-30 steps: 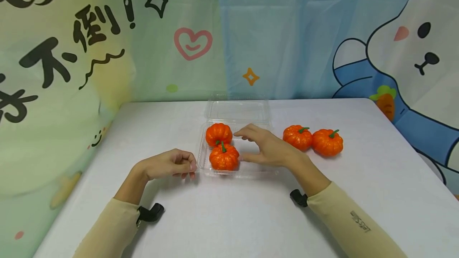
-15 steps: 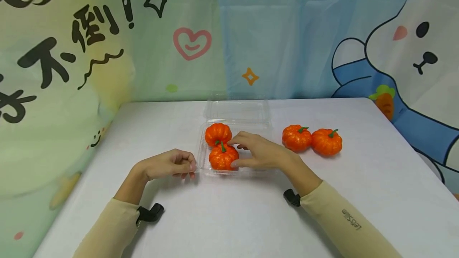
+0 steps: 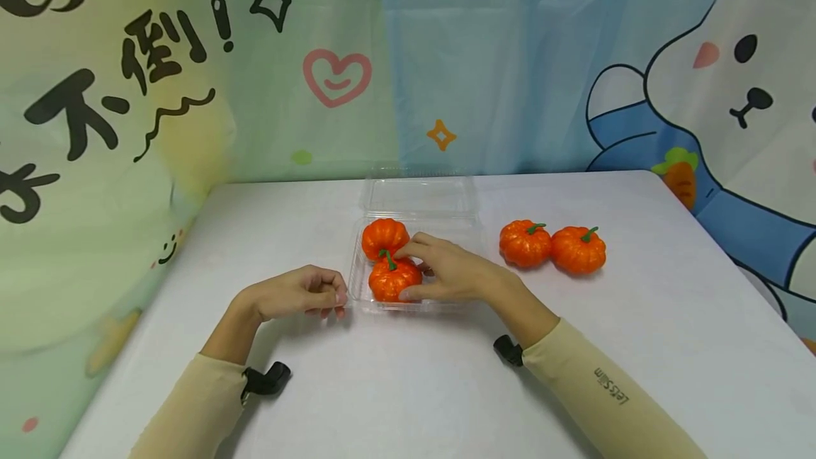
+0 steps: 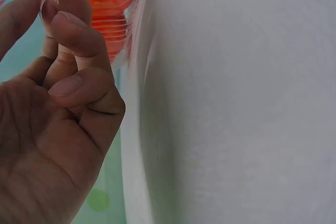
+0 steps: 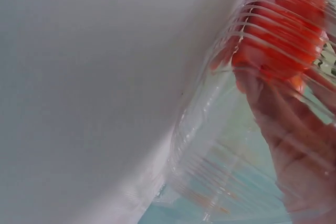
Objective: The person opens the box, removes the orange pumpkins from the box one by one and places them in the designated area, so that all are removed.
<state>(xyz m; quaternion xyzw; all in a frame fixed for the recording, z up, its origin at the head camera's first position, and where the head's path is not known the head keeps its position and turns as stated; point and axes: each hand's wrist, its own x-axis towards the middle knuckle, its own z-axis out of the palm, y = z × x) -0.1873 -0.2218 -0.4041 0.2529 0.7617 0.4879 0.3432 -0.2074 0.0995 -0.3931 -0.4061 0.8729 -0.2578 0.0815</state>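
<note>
Inside the clear box (image 3: 460, 230), front left, sits the near pumpkin (image 3: 390, 283), on which the right hand (image 3: 448, 268) has now closed; reaching has become holding. The left hand (image 3: 298, 294) appears to pinch that box's edge, fingertips poorly seen. Two other pumpkins (image 3: 524, 244) lie outside.

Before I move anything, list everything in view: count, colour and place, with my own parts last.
Container: 1, clear, mid-table, lid raised
Near pumpkin: 1, orange with green stem, container's front left
Far pumpkin: 1, orange with green stem, in the container behind the near one
Loose pumpkins: 2, orange with green stems, on the table right of the container
Table: 1, white, beneath
Backdrop: 1, printed, mainly green and blue, behind
Wrist devices: 2, black, by the cuffs
Sleeves: 2, beige, on the forearms
Left hand: 1, bare, pinching the container's edge
Right hand: 1, bare, holding the near pumpkin
</note>
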